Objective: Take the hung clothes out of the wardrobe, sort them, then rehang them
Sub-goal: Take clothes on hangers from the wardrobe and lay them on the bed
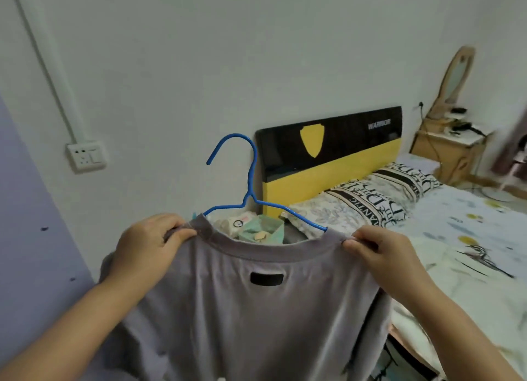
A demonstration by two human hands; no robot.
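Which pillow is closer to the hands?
The floral pillow beside the yellow headboard is closer to the right hand. The black-lettered pillow lies farther back, partly on top of it.

Grey T-shirt (256,309) on blue hanger (251,181), hand (148,246) at each shoulder

A home bedroom: a bed (470,238) with patterned sheets and pillows (370,195) against a black-and-yellow headboard (336,158), a small dressing table (450,149) with an oval mirror (456,75), and a wall socket (87,156).
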